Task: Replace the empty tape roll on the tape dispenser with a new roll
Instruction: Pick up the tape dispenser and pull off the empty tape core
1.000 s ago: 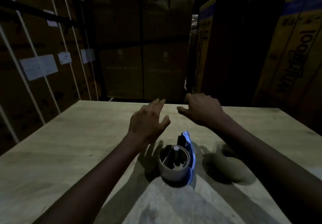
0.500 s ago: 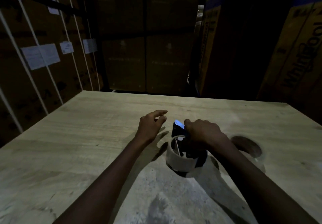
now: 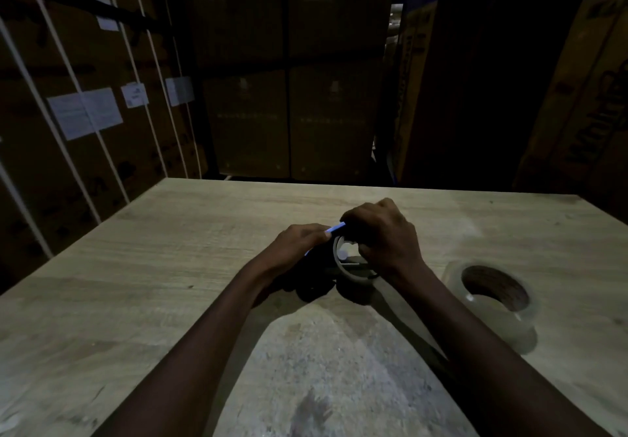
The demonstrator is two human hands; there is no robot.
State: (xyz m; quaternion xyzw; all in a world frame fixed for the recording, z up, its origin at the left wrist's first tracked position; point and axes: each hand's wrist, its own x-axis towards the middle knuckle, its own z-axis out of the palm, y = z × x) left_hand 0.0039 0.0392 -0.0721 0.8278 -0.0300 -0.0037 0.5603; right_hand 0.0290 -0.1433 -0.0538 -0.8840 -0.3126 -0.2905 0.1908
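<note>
A blue and black tape dispenser [image 3: 334, 229] lies on the wooden table [image 3: 170, 266], carrying an empty pale cardboard roll [image 3: 343, 263]. My left hand [image 3: 299, 243] grips the dispenser from the left, its fingers touching the blue edge. From above and the right, my right hand [image 3: 384, 236] closes over the dispenser and the empty roll. Much of the dispenser is hidden under both hands. A new roll of clear tape [image 3: 492, 304] lies flat on the table to the right, apart from my hands.
Large cardboard boxes [image 3: 289, 80] stand stacked behind the table's far edge. A strapped stack with paper labels [image 3: 85, 114] is at the left. Printed cartons [image 3: 560, 97] rise at the right. The scene is dim.
Both hands have come down from hovering above the table and closed on the dispenser. The left hand, open half a second ago, now grips it. The new roll has come into view.
</note>
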